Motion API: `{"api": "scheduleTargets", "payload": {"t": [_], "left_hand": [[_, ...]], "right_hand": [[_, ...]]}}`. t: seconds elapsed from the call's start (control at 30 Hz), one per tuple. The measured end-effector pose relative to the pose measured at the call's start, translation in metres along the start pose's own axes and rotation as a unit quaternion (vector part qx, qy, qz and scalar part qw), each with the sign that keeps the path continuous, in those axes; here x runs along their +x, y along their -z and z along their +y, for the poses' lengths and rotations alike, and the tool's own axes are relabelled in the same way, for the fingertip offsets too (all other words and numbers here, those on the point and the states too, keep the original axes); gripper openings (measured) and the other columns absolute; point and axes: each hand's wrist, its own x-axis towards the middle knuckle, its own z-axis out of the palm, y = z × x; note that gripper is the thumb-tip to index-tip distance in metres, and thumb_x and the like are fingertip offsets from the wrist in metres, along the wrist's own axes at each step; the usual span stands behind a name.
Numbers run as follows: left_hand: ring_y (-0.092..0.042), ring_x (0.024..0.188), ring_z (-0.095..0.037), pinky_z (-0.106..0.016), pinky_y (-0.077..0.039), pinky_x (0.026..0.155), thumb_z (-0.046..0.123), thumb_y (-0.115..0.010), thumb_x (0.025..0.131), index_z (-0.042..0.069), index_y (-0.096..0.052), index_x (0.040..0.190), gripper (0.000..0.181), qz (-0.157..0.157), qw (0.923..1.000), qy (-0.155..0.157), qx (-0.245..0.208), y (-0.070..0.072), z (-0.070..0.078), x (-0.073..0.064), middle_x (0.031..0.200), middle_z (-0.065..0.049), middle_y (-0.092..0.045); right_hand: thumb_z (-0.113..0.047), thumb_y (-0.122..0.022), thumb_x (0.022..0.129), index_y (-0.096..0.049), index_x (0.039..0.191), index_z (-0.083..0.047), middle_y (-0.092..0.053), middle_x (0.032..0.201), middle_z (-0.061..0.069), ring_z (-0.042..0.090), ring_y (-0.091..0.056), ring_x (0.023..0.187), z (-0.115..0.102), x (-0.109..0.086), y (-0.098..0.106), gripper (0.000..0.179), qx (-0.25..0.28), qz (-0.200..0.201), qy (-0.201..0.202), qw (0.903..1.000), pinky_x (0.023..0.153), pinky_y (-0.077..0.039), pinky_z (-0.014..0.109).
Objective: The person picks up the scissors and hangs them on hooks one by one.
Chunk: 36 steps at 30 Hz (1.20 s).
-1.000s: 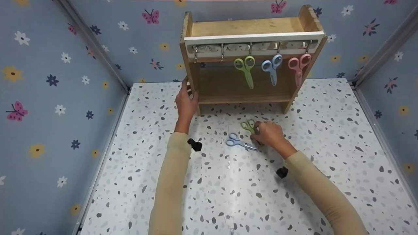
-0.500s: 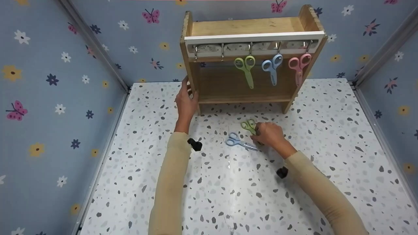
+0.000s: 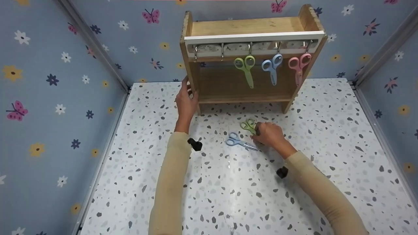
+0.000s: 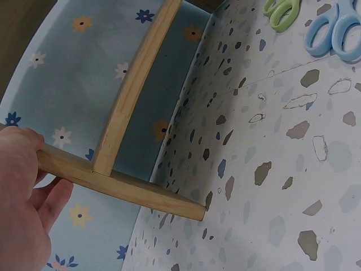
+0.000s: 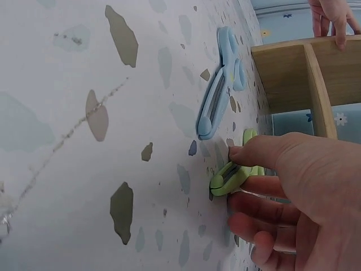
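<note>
My left hand (image 3: 186, 101) grips the left side panel of a wooden rack (image 3: 241, 98), its thumb in front and fingers behind. In the left wrist view that panel (image 4: 121, 189) runs out from between the fingers. On the tabletop, green scissors (image 3: 249, 126) lie with their handles toward the rack. My right hand (image 3: 270, 134) pinches them by the blade end between thumb and fingers, as the right wrist view shows at the green blade cover (image 5: 227, 178). Beside them lie light blue scissors (image 3: 240, 142), untouched, blades pointing right.
From hooks on the rack's white strip (image 3: 209, 49) hang green scissors (image 3: 246, 70), blue scissors (image 3: 272, 68) and pink scissors (image 3: 298, 68). Two hooks at the left carry nothing. The speckled tabletop (image 3: 228, 189) is bounded by flowered panels (image 3: 58, 130) at the back and sides.
The green scissors on the table have shifted very slightly left, with the right fingers closing on their blade end. The left hand and the rack stay in place.
</note>
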Motion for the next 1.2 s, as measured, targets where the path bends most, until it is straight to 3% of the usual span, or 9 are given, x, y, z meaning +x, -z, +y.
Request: {"api": "scheduleTargets", "payload": {"t": [0.5,0.97,1.2], "left_hand": [[-0.067,0.149,-0.034,-0.046,-0.060,0.123,0.009,-0.064,0.113,0.010,-0.039,0.174,0.066,0.007,0.9999,-0.013,-0.002,0.0008,0.0005,-0.0007,0.166,-0.018,-0.061],[-0.067,0.149,-0.035,-0.051,-0.060,0.123,0.009,-0.064,0.114,0.011,-0.039,0.174,0.066,0.008,0.9999,-0.010,-0.006,0.0001,-0.0004,0.0007,0.164,-0.019,-0.062],[-0.068,0.148,-0.035,-0.048,-0.061,0.122,0.010,-0.065,0.114,0.013,-0.038,0.175,0.066,0.006,1.0000,-0.004,0.003,0.0007,0.0009,-0.0008,0.165,-0.018,-0.062]], "right_hand": [[-0.032,-0.082,0.099,-0.075,0.117,-0.002,-0.082,0.103,0.016,0.037,-0.076,0.091,0.0019,0.0003,-0.0012,0.036,0.009,0.003,0.011,0.9999,0.079,-0.063,0.054],[-0.033,-0.084,0.098,-0.073,0.115,-0.003,-0.081,0.105,0.017,0.038,-0.075,0.093,0.0000,0.0003,0.0001,0.037,0.017,-0.002,0.003,0.9998,0.085,-0.063,0.054],[-0.031,-0.084,0.098,-0.076,0.110,-0.003,-0.081,0.099,0.016,0.034,-0.072,0.085,-0.0002,-0.0011,0.0003,0.031,0.011,0.008,0.017,0.9998,0.077,-0.060,0.051]]}}
